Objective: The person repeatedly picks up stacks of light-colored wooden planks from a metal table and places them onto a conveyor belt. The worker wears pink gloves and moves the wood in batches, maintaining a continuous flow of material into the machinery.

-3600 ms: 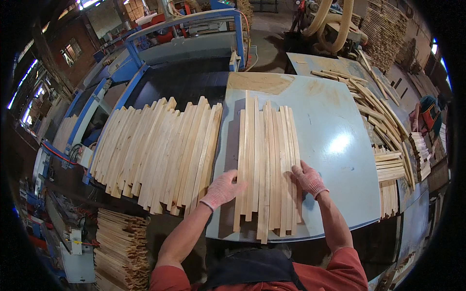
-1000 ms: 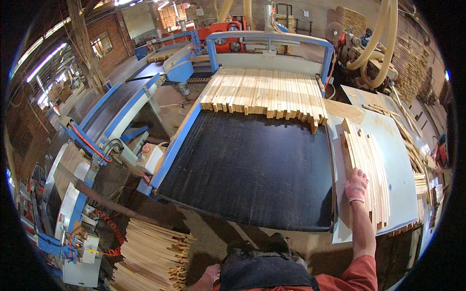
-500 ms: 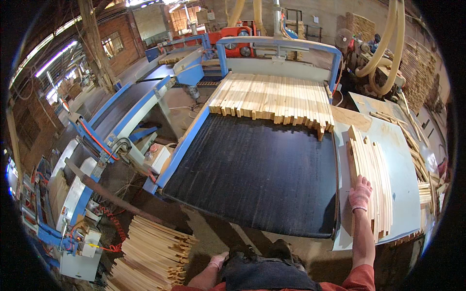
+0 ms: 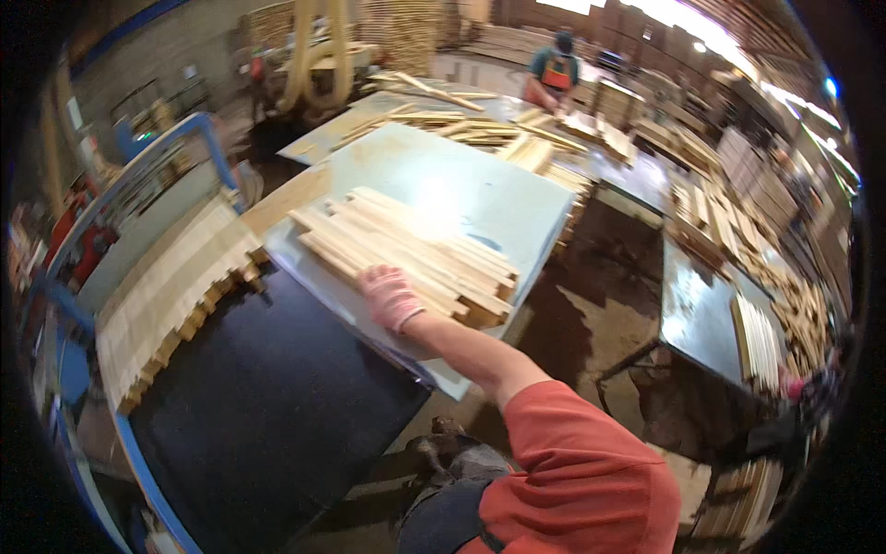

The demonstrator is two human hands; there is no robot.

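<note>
My right hand (image 4: pixel 391 297), in a pink and white knit glove, rests on the near edge of a stack of pale wooden strips (image 4: pixel 406 245). Its fingers are stretched out over the outermost strip, not wrapped round it. The strips lie side by side with uneven ends on a light blue-grey board (image 4: pixel 517 203). My left hand is outside the picture. To the left, a row of similar strips (image 4: pixel 171 295) lies across a black conveyor belt (image 4: pixel 268 415).
A blue machine frame (image 4: pixel 208 148) arches over the belt. Loose strips (image 4: pixel 452 125) cover a table farther off, where a co-worker (image 4: pixel 556 74) stands. At right, a metal table (image 4: pixel 706 319) holds more strips; another person's gloved hand (image 4: pixel 792 383) is beside it.
The view has swung to the right, bringing the co-worker and side tables into sight. My left hand has gone out of view. My right hand is still on the stack.
</note>
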